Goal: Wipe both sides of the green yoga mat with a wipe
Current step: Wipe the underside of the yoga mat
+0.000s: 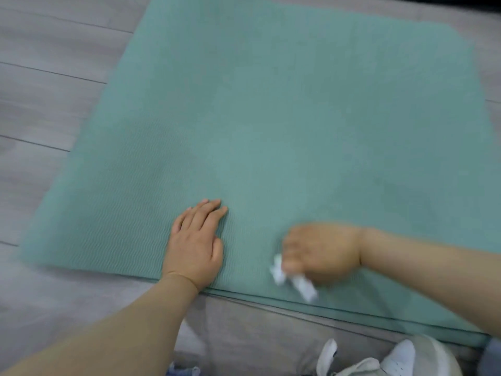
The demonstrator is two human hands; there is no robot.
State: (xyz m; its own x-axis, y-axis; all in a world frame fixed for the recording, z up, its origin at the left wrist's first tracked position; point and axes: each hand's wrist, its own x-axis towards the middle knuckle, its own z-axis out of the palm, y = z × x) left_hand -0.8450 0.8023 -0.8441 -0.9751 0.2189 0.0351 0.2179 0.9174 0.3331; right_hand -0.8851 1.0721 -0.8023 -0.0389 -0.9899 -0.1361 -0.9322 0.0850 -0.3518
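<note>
Two hands work on the flat green foam yoga mat (271, 118). The left hand (193, 245) presses with straight fingers. The right hand (322, 253), fingers curled on the crumpled white wipe (295, 280), sits at the near edge; unwiped mat stretches away ahead.

Counts: 1 green yoga mat (271, 118), 1 white wipe (294, 280), 2 hands, left hand (193, 245) and right hand (321, 252), 1 white shoe (390, 359), grey plank floor (40, 77).

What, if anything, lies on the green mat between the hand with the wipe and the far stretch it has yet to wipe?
Nothing visible does. The right hand grips the white wipe near the mat's close edge, and the surface beyond is bare. The left hand rests flat on the mat, off to one side.
</note>
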